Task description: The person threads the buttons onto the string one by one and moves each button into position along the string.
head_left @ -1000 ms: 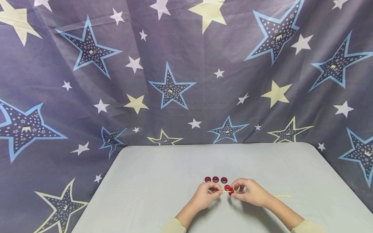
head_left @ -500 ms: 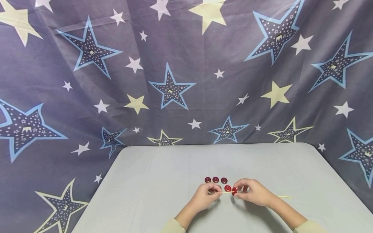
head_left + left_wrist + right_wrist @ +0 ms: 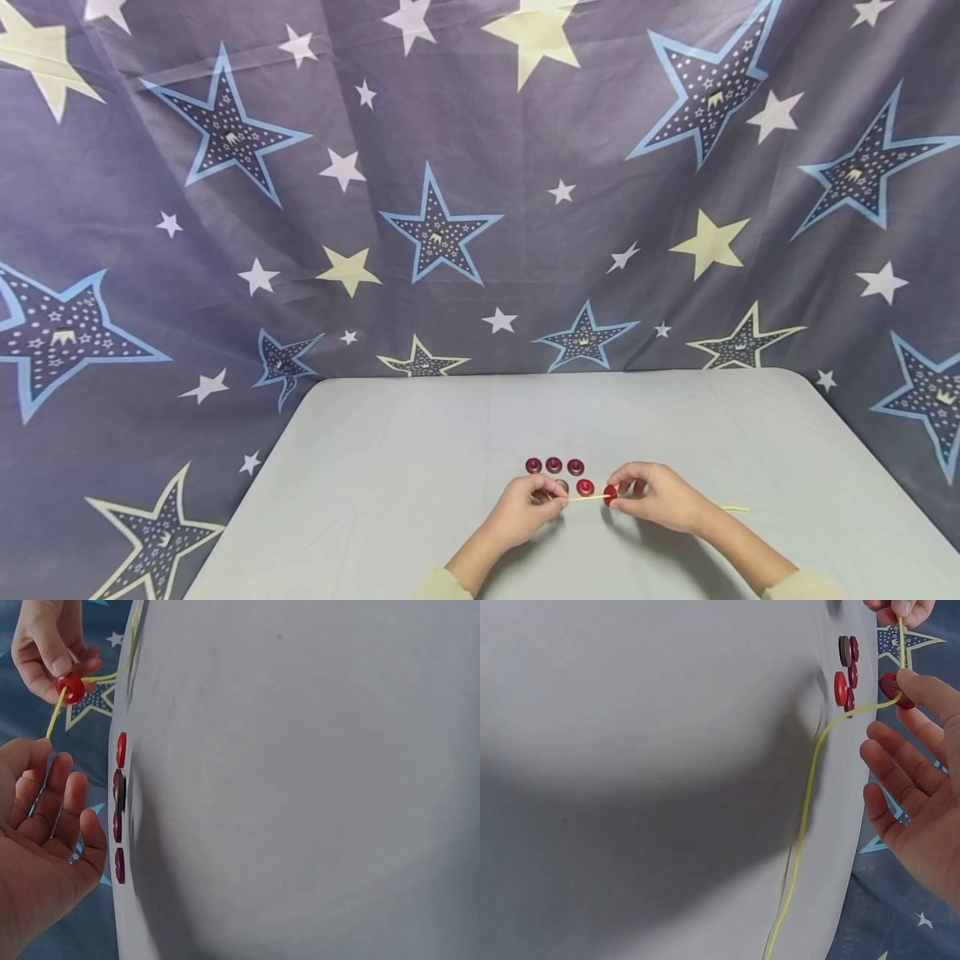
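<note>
My left hand (image 3: 525, 504) pinches one end of a yellow string (image 3: 588, 498) between thumb and forefinger. A bright red round button (image 3: 71, 688) is threaded on that string, and my right hand (image 3: 656, 498) pinches it by the edge. Between the two hands the string runs straight; in the right wrist view the rest of the yellow string (image 3: 804, 817) trails from the button down over the table. In both wrist views the other fingers of each hand are spread loosely. Another bright red button (image 3: 585, 487) lies on the table just beyond the string.
Three dark red buttons (image 3: 553, 465) lie in a row behind the hands. A brownish button (image 3: 562, 485), partly hidden by the left hand, lies in front of them. The table (image 3: 420, 433) has a pale cover; a star-printed cloth (image 3: 480, 167) hangs behind it.
The right hand has slid the red button rightward along the string, away from the left hand. More string shows between the hands, and the brownish button has come into view. The left hand has barely moved.
</note>
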Demonstrator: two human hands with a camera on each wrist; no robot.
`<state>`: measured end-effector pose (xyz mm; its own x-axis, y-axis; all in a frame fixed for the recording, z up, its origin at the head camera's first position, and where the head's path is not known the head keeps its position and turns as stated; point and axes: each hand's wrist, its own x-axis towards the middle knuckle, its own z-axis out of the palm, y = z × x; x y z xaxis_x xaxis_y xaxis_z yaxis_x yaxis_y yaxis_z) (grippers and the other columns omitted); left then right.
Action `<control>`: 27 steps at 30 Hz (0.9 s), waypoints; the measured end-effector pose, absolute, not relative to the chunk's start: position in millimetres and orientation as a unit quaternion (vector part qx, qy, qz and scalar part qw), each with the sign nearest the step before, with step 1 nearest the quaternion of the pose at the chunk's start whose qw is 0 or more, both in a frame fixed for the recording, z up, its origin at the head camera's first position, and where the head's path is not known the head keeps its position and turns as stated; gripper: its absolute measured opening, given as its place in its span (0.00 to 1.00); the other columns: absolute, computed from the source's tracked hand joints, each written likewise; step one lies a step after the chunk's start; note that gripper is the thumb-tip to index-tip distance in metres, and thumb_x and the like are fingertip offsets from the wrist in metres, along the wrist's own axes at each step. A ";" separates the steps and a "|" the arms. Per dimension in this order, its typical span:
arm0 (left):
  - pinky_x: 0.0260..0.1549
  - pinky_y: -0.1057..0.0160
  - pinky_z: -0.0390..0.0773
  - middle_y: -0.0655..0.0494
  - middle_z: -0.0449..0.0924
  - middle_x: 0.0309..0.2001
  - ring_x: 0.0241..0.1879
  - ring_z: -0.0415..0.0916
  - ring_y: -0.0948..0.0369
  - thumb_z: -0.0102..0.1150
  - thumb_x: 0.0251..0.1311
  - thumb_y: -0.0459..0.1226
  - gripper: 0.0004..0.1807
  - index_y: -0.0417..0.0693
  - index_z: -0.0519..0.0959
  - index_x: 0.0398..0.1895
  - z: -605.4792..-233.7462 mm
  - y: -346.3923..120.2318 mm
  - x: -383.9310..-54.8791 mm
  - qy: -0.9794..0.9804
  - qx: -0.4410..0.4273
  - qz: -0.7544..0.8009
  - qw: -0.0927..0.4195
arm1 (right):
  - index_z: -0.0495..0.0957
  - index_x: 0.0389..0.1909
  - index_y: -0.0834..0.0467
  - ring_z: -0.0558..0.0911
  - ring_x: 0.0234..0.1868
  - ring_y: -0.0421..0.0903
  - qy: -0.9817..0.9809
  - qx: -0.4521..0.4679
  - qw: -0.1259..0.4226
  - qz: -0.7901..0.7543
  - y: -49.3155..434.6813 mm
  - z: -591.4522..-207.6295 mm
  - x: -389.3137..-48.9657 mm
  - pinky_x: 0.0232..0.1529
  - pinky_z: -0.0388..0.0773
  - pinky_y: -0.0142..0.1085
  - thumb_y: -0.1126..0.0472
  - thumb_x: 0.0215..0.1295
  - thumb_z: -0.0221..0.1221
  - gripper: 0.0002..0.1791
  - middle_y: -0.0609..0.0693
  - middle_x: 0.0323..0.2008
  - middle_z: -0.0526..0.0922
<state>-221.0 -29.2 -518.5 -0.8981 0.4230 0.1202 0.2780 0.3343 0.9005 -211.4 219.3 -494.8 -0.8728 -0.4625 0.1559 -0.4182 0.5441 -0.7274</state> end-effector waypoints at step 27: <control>0.29 0.74 0.73 0.55 0.80 0.27 0.26 0.70 0.73 0.64 0.53 0.36 0.05 0.43 0.80 0.28 -520.0 -36.9 -220.6 0.815 0.205 0.536 0.082 | 0.79 0.36 0.57 0.73 0.28 0.31 0.886 -0.223 0.039 -0.405 236.6 -495.5 -210.1 0.28 0.71 0.28 0.56 0.55 0.64 0.11 0.42 0.29 0.80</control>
<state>-220.6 -36.9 -520.0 -0.9025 0.4221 0.0857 0.2462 0.3424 0.9067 -210.1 236.6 -495.5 -0.8972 -0.4275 0.1111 -0.3638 0.5728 -0.7345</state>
